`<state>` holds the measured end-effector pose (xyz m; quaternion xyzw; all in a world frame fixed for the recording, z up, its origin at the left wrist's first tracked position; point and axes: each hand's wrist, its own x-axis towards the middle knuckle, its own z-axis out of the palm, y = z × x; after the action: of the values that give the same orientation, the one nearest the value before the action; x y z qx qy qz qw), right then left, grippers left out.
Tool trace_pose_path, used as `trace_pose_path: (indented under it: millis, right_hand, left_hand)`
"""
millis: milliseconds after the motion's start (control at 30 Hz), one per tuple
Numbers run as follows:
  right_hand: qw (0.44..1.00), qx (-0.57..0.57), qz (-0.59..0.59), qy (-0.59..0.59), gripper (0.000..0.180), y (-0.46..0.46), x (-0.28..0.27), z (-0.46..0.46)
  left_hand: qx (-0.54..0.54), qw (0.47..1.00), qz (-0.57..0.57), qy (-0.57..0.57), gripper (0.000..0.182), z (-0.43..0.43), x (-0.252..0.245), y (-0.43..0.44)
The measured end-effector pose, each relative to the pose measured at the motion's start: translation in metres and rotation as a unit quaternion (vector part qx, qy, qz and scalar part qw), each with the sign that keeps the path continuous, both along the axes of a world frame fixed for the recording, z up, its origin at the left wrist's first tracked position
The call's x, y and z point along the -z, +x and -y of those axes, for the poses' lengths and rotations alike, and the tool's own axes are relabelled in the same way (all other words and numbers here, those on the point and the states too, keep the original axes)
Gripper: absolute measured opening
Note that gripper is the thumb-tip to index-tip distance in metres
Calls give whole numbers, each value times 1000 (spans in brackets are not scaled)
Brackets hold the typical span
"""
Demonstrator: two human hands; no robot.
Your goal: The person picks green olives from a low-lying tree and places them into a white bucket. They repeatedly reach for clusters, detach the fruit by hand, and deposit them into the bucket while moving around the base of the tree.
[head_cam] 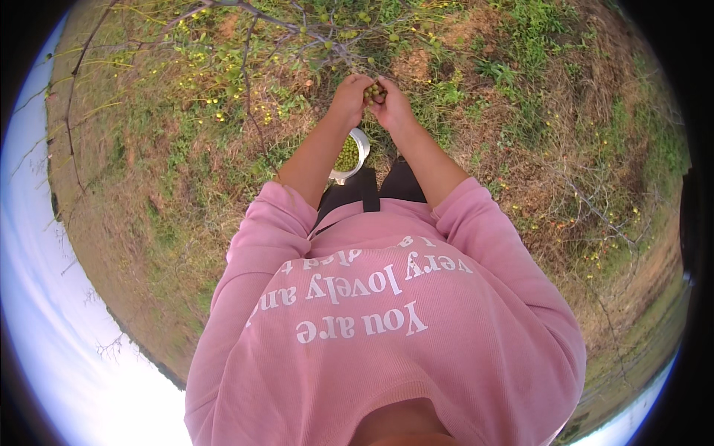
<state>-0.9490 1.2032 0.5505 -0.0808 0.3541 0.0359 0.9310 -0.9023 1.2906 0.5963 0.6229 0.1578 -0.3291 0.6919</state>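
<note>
My left hand and my right hand meet in front of me, near the top of the view. Between their fingers lies a small cluster of round green fruits, some with a brownish tint; which hand bears most of them I cannot tell. Just below my hands, nearer my body, a white bucket holds many small green fruits. My left forearm hides part of the bucket's left side.
Bare thorny-looking branches with round green fruits spread above and left of my hands. A thin twig hangs down beside my left forearm. Yellow fruits lie about in the grass. At the right, dry branches lie low over the ground.
</note>
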Motion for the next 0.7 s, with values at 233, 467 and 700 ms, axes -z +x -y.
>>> trace_pose_path:
  millis: [233, 467, 700]
  right_hand:
    - [999, -12, -5, -34, 17, -2, -2, 1]
    - [998, -31, 28, -48, 14, -3, 1, -1]
    - [996, -55, -8, -66, 23, -5, -4, -1]
  left_hand:
    - [-6, 999, -25, -48, 17, -1, -19, -10]
    - [31, 997, 44, 50, 21, 4, -27, -20]
    - [-18, 1000, -18, 18, 11, -2, -20, -24]
